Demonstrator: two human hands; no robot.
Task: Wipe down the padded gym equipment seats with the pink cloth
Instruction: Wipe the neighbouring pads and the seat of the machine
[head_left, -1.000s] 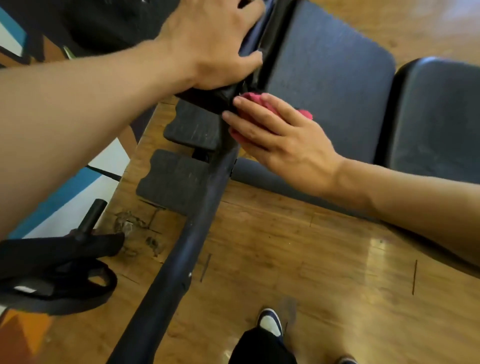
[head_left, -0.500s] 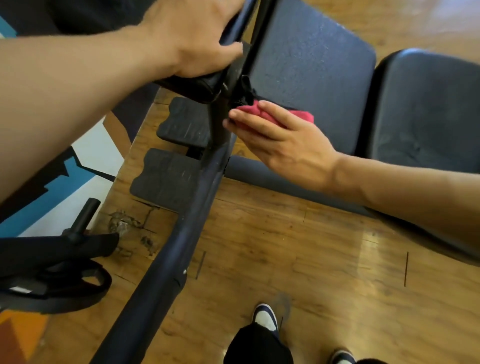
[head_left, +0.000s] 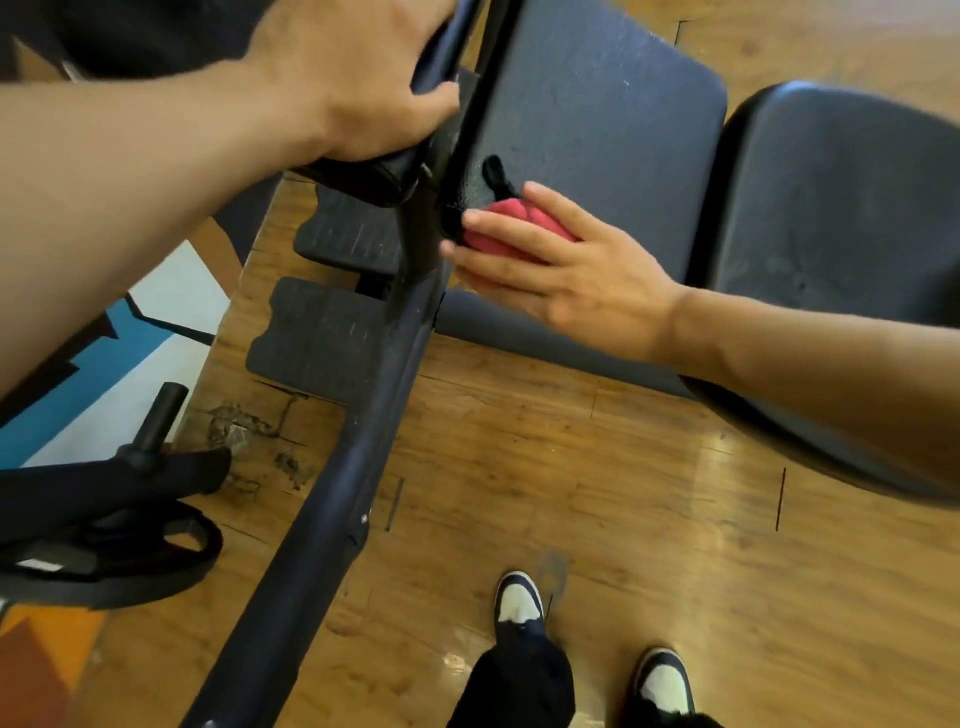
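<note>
Pink cloth (head_left: 511, 228) lies under the right hand (head_left: 571, 280), fingers flat, wiping the seat pad (head_left: 597, 104) edge; left hand (head_left: 363, 78) grips the frame (head_left: 332, 519). Next, probably sweep across the pad.

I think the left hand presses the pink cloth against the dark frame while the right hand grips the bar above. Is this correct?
Not quite: the hands are swapped. In the head view the right hand presses the pink cloth against the dark frame, while the left hand grips the bar above.

Soft pink cloth (head_left: 511, 228) under right hand (head_left: 566, 275); matt, grainy padded seat (head_left: 597, 104) behind; glossy wood floor (head_left: 571, 467) below.
</note>
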